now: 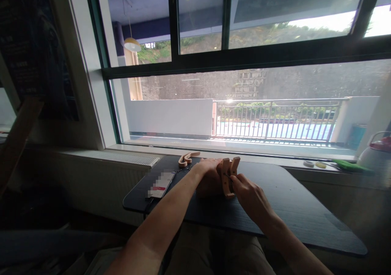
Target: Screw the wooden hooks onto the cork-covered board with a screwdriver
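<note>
A brown wooden block [209,187] stands on the dark table in front of me, with curved light wooden pieces [227,187] upright at its right side. My left hand [209,166] lies over the top of the block and grips it; the fingertips are partly hidden. Fingers closed, my right hand [248,187] pinches a thin dark rod-like tool [227,177] against the face of the nearer curved piece. What kind of tool it is cannot be made out. Two more curved wooden pieces [185,160] lie at the table's back edge, with small dark hardware [186,167] near them.
A phone [163,184] lies on the left of the black table [284,197]. Behind the table run a window sill and a radiator [122,158]. Tape rolls [308,164], a green object [348,165] and a kettle-like container [377,153] stand on the sill at right.
</note>
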Demonstrator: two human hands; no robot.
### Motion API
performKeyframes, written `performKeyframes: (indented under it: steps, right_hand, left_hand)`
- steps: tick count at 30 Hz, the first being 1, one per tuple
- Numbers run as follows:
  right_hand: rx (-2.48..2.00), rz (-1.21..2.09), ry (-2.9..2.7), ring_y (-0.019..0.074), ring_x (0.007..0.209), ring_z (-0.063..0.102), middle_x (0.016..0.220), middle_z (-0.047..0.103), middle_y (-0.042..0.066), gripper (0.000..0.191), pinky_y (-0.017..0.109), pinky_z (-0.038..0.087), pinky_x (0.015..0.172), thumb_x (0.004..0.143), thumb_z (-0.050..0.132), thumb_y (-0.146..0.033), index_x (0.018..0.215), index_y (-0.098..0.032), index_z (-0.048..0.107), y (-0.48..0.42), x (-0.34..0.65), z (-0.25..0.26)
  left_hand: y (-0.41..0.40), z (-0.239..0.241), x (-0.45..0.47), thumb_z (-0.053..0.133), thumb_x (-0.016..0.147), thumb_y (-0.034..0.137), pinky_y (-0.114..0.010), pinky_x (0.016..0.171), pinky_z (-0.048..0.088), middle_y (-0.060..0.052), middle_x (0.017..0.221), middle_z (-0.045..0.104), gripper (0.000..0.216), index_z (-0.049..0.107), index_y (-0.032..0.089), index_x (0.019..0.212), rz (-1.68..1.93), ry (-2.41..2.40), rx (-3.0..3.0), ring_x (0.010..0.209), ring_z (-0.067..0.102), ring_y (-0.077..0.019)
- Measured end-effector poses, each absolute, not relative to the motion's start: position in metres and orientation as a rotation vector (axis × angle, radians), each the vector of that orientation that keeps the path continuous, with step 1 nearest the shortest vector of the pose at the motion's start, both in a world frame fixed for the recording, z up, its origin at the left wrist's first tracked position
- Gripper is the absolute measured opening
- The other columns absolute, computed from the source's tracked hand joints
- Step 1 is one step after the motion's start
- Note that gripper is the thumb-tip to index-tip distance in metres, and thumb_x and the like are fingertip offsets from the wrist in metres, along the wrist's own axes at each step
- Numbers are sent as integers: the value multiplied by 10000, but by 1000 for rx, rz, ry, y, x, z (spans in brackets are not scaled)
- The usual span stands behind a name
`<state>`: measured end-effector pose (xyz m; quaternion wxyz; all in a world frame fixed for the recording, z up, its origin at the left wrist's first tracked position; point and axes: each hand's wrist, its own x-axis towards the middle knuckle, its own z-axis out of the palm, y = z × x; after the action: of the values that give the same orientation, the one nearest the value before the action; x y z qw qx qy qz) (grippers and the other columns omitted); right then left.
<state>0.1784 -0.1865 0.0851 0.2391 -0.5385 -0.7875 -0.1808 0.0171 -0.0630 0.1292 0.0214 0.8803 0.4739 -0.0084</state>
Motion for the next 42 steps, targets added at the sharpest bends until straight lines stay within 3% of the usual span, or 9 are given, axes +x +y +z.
performKeyframes:
  steps: [7,12,15,19,24,28,37,42]
  right_hand:
    - [-1500,-530,-2212,137,716,594,920,611,38,241,252,308,528,851,436,-74,981,-209,587,-186,178,87]
    - [-1611,-505,-2106,149,679,628,905,651,29,231,260,299,514,913,406,-206,1046,-241,592,-182,180,84]
    - [-1669,-490,-2052,160,673,644,891,678,30,247,265,296,511,937,369,-270,1057,-251,584,-181,180,83]
    - [-1665,-505,-2079,168,649,648,859,682,30,208,268,264,488,925,386,-257,1042,-236,556,-184,178,87]
    - [-1570,-539,-2225,159,670,633,817,644,30,141,270,261,487,846,451,-102,923,-195,524,-191,176,95]
    - [-1541,-544,-2288,153,672,627,795,628,40,174,271,275,497,828,429,-30,851,-184,509,-194,175,95]
    - [-1675,-436,-2084,194,623,668,709,703,23,160,278,254,487,938,370,-271,1004,-194,493,-189,180,86]
    - [-1655,-442,-2115,193,596,661,708,697,15,98,282,211,469,900,433,-255,951,-202,498,-192,177,93]
  left_hand:
    - [-60,125,18,739,621,481,-506,985,379,-64,1342,484,841,322,341,1338,1,1424,2755,1200,471,-300]
    - [-60,123,18,580,856,361,-449,875,480,-90,1212,538,404,498,185,1210,32,1417,2810,1047,556,-231]
    - [-61,124,19,523,898,320,-409,826,506,-90,1166,553,317,527,150,1166,48,1412,2832,987,577,-203]
    - [-65,127,20,538,888,332,-428,850,495,-91,1189,545,339,520,162,1180,37,1426,2821,1017,567,-215]
    - [-69,129,19,725,663,467,-523,976,389,-50,1304,509,683,428,340,1265,-16,1431,2779,1181,484,-290]
    - [-69,129,18,704,643,490,-504,999,363,-43,1333,495,750,365,359,1299,-25,1451,2761,1206,467,-297]
    - [-71,127,20,688,608,544,-475,962,411,-80,1277,531,797,367,311,1299,8,1447,2776,1153,518,-305]
    - [-71,128,20,672,613,561,-524,940,413,-78,1288,521,780,370,328,1293,5,1441,2786,1140,523,-316]
